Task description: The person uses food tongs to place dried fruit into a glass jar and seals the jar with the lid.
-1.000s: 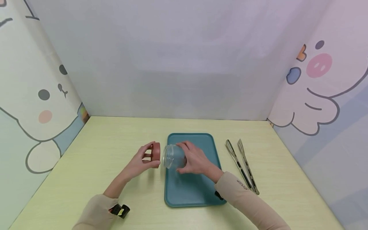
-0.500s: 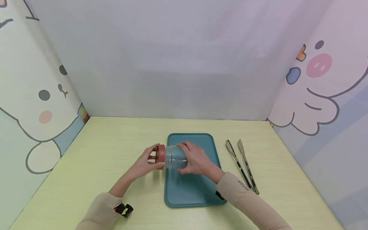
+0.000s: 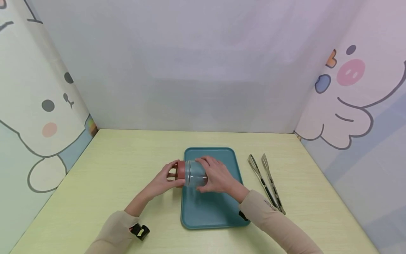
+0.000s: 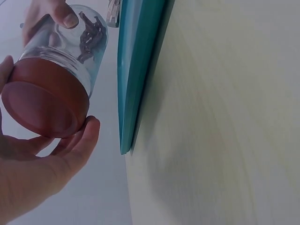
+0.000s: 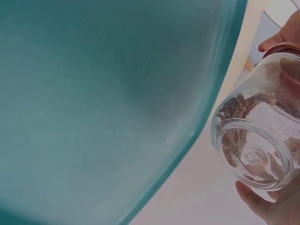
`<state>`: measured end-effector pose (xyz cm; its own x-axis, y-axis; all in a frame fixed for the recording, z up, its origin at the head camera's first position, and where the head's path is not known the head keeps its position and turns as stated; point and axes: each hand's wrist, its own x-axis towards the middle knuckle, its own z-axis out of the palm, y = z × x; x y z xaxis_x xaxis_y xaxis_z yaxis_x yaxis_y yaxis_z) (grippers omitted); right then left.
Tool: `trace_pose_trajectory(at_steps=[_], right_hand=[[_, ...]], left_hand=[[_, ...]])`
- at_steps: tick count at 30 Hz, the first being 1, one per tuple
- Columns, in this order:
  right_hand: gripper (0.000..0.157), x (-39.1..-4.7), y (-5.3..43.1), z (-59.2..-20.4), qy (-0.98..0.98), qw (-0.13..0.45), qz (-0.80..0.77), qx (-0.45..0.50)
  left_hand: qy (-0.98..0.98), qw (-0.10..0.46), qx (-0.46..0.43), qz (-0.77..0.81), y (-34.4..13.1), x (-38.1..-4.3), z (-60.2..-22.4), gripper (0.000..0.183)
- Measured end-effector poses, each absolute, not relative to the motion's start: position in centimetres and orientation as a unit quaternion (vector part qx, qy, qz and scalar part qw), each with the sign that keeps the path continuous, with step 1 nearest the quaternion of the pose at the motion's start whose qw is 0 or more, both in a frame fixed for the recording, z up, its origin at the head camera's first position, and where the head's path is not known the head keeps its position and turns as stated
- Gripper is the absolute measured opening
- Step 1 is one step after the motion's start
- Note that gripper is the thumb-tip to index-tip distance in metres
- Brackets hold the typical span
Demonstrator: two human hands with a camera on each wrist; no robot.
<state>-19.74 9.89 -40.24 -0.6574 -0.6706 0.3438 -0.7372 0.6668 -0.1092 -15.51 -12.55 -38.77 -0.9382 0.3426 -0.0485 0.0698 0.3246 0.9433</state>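
The left hand [image 3: 164, 181] grips a reddish-brown lid [image 3: 180, 172] by its edge, thumb and fingers spread round it. That lid sits against the mouth of a clear glass jar [image 3: 195, 173], which is tipped on its side above the tray. Round the jar's base end curls the right hand [image 3: 217, 176]. Dark brown, wrinkled dried pieces [image 5: 239, 108] show through the glass in the right wrist view. In the left wrist view the lid's flat top [image 4: 40, 110] faces the camera, and it covers the jar's mouth.
A teal rectangular tray [image 3: 210, 213] lies on the pale wood-look table [image 3: 133, 150] beneath the jar. To its right lie metal tongs [image 3: 262, 180] with dark handle parts. A plain pale panel [image 3: 203, 102] closes off the back, and cartoon-printed panels stand at both sides.
The left hand has moved right with the lid, closing the gap to the jar's mouth. The right hand and jar have hardly moved.
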Motion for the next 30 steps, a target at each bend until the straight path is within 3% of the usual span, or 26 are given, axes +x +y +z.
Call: trace_pose_trajectory(at_steps=[9,30], right_hand=[[0.085,-19.6,10.0,-40.1,-0.904,0.131,0.122,0.389],[0.085,-19.7,10.2,-40.1,-0.904,0.132,0.113,0.391]], left_hand=[[0.794,0.123,0.128,0.581,-12.9,-17.0,-41.8,0.076],[0.797,0.149,0.157,0.564,-12.9,-17.2,-41.8,0.077]])
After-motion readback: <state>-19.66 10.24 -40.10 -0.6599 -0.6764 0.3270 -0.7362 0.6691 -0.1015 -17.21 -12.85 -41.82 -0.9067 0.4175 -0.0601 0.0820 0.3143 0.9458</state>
